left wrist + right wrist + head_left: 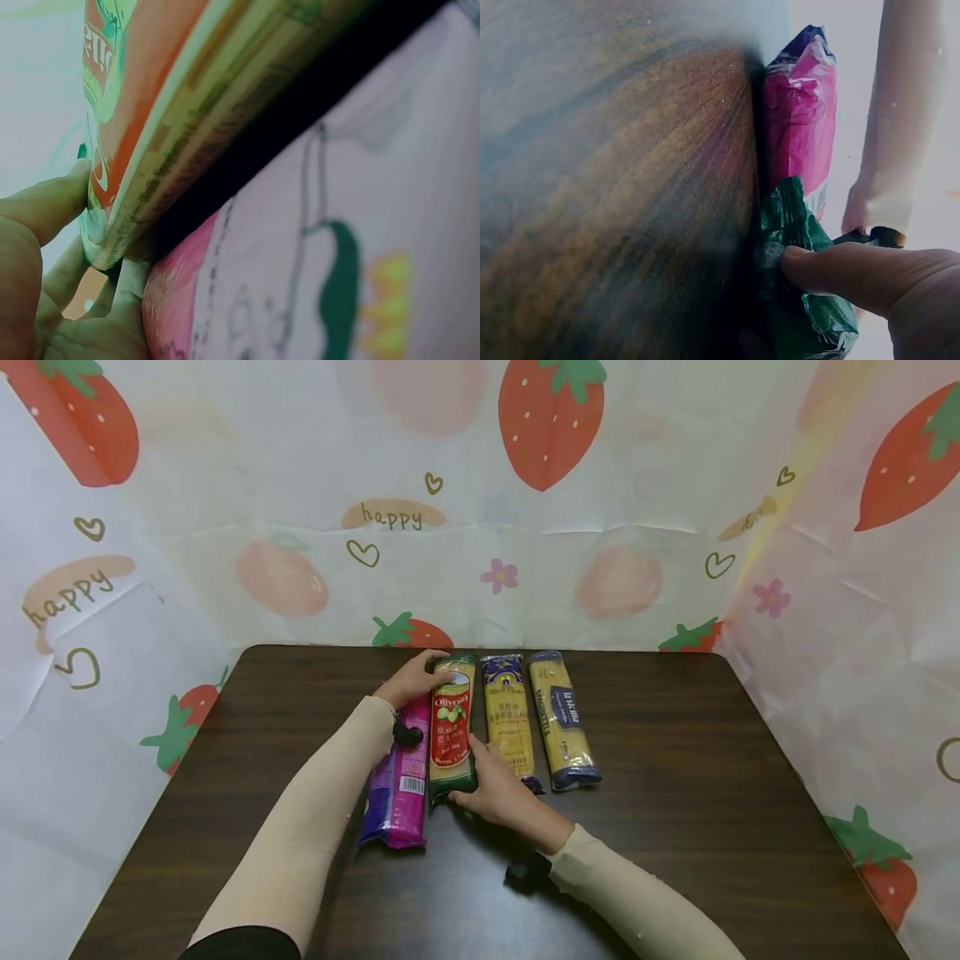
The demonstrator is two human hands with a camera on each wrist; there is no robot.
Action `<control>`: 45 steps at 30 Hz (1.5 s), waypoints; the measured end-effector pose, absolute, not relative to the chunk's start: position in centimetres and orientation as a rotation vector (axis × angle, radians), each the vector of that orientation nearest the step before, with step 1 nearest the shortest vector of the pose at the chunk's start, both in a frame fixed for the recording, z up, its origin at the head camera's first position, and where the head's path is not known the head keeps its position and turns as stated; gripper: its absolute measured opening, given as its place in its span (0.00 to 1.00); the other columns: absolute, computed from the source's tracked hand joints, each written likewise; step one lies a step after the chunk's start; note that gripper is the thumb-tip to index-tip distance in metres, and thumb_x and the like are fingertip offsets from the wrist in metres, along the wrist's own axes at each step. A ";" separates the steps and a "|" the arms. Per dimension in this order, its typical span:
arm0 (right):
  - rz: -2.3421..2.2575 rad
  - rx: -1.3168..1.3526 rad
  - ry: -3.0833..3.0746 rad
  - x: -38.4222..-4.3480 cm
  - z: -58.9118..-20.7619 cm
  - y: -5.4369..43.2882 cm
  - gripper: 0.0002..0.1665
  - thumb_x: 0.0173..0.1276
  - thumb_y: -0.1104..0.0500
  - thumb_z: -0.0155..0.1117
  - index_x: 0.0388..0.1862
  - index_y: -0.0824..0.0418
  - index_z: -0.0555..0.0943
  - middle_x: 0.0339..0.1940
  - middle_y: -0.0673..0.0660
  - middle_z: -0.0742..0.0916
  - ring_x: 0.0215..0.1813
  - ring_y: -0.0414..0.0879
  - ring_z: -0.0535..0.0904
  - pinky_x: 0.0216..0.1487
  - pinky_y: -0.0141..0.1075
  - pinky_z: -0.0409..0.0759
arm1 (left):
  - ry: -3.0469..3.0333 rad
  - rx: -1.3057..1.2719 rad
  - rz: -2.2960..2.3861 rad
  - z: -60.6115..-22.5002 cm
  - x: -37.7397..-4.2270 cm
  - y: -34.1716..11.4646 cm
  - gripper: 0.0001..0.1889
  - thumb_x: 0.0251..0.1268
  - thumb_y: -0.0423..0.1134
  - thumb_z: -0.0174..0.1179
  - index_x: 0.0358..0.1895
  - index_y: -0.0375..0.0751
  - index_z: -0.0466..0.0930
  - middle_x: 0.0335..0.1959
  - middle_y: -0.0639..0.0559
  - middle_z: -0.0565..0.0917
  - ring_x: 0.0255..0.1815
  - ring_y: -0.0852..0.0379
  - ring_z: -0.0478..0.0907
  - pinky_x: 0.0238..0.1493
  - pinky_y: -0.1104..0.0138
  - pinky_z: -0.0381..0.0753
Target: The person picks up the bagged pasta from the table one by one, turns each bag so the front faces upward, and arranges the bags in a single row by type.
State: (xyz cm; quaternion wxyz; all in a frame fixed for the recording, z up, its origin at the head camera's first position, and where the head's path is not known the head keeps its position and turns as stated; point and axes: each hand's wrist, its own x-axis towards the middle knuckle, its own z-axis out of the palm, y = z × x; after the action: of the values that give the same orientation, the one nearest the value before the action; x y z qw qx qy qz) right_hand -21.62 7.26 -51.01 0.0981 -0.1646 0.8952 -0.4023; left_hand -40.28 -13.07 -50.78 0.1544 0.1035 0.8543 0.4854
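Note:
A green-and-red pack of spaghetti point(452, 718) lies lengthwise between my two hands. At its far end, my left hand point(411, 679) grips the pack, the thumb on its front and the fingers round the end in the left wrist view. My right hand point(498, 789) holds the near end, its thumb pressed on the crinkled green wrapper point(787, 214) in the right wrist view. Just left of it lies a pink-and-purple pack point(408, 802), partly under my left wrist. To the right is a yellow pasta pack point(508, 714) with a blue top, close by my right fingers.
Farthest right in the row lies another spaghetti pack point(555, 710) with a dark blue label and ends. All the packs rest on a dark wooden table point(675, 835). A strawberry-printed sheet point(465, 577) rises behind the table and along its sides.

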 end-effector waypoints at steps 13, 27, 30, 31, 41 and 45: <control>-1.172 -0.476 2.707 -21.0 -51.1 6.4 0.68 0.62 0.59 0.85 0.89 0.69 0.49 0.72 0.71 0.71 0.72 0.63 0.70 0.74 0.56 0.74 | 2.422 0.273 1.424 -51.0 -39.9 -13.6 0.35 0.84 0.45 0.60 0.85 0.40 0.58 0.77 0.29 0.67 0.71 0.32 0.74 0.72 0.42 0.75; -1.078 -0.484 2.712 -19.7 -50.5 6.4 0.67 0.65 0.55 0.84 0.89 0.68 0.49 0.79 0.71 0.66 0.79 0.65 0.65 0.77 0.58 0.71 | 2.458 0.315 1.391 -50.1 -39.1 -14.7 0.35 0.84 0.44 0.60 0.85 0.38 0.59 0.84 0.30 0.57 0.76 0.31 0.69 0.74 0.41 0.72; -1.055 -0.492 2.719 -19.5 -50.5 6.5 0.66 0.66 0.54 0.83 0.89 0.67 0.49 0.81 0.71 0.65 0.80 0.64 0.63 0.78 0.58 0.70 | 2.441 0.344 1.431 -49.7 -39.0 -15.0 0.32 0.85 0.41 0.59 0.83 0.35 0.62 0.82 0.30 0.60 0.72 0.32 0.74 0.71 0.44 0.77; -1.045 -0.496 2.725 -19.5 -50.5 6.5 0.66 0.67 0.54 0.83 0.89 0.67 0.50 0.81 0.70 0.65 0.81 0.64 0.63 0.78 0.58 0.70 | 2.439 0.360 1.438 -49.5 -39.0 -15.1 0.31 0.85 0.40 0.59 0.82 0.34 0.63 0.82 0.30 0.62 0.71 0.32 0.75 0.70 0.45 0.78; -0.898 -0.743 2.860 -18.5 -49.9 6.5 0.52 0.68 0.48 0.81 0.84 0.64 0.67 0.79 0.66 0.71 0.79 0.62 0.65 0.77 0.59 0.71 | 2.678 0.479 1.162 -48.3 -38.2 -17.8 0.22 0.84 0.40 0.59 0.72 0.33 0.76 0.71 0.33 0.78 0.74 0.35 0.74 0.74 0.42 0.72; -0.895 -0.875 2.813 -18.0 -49.6 6.0 0.49 0.70 0.46 0.80 0.83 0.62 0.70 0.76 0.61 0.75 0.77 0.57 0.69 0.75 0.54 0.74 | 2.697 0.512 1.030 -48.2 -37.4 -19.1 0.25 0.84 0.42 0.59 0.74 0.31 0.74 0.74 0.30 0.75 0.76 0.32 0.71 0.75 0.40 0.70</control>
State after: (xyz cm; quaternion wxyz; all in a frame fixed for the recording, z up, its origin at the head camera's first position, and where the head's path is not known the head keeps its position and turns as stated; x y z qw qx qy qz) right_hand -17.98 5.99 -49.57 0.0315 -0.2841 0.9132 -0.2905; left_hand -37.43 -19.11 -48.24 0.1045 0.1737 0.9149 0.3492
